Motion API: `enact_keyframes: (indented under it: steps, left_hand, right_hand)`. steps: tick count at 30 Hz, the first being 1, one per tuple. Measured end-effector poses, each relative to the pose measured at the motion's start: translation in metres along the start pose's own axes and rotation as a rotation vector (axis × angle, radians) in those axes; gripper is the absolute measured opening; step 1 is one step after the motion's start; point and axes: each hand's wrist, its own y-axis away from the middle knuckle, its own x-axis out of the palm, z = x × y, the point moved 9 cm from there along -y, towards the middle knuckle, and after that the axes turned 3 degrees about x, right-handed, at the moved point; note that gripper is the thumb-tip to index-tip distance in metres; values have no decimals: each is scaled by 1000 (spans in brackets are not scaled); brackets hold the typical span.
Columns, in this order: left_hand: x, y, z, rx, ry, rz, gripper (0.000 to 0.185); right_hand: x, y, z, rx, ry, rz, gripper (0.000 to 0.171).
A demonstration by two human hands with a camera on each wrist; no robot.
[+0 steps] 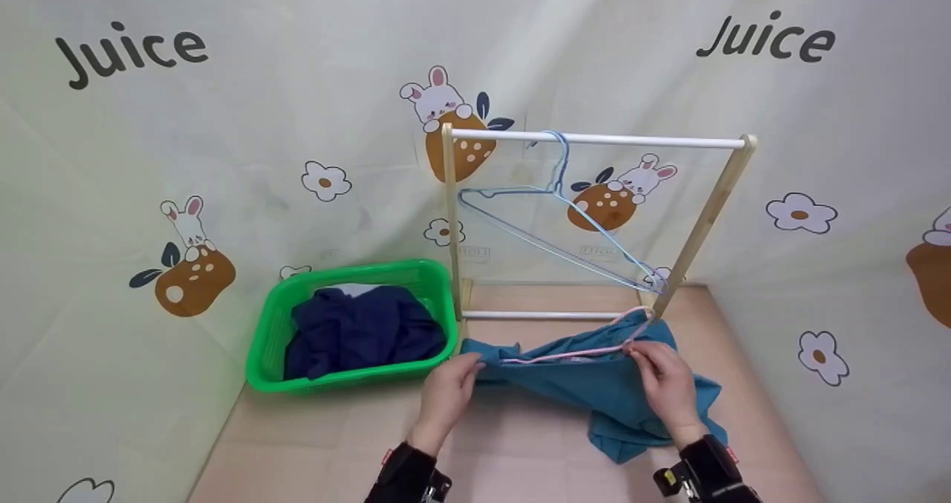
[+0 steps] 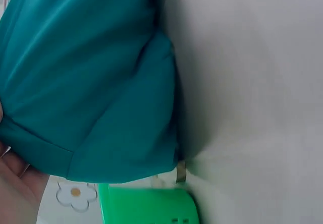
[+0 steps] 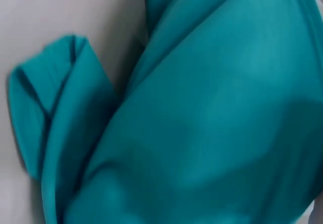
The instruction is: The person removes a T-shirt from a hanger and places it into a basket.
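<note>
A teal garment is stretched between the two hands over the table. The pink hanger lies along its upper opening, its hook at the right; cloth hides part of it. My left hand pinches the garment's left end. At the right, my right hand pinches the upper edge beside the hanger's bar, below the hook. In the left wrist view, the garment's hemmed end spreads beside the left fingers. Folds of teal cloth fill most of the right wrist view.
A rack with a white top bar and wooden posts stands behind the garment. Blue hangers hang from it. To the left sits a green basket with dark navy cloth and something white inside. Printed curtains surround the table.
</note>
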Motion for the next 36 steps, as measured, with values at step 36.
enact_keyframes:
  steps: [36]
  left_hand:
    - [57,30,0,-126,37,467,13]
  right_hand:
    - [34,-17,24,411,-474,-89,14]
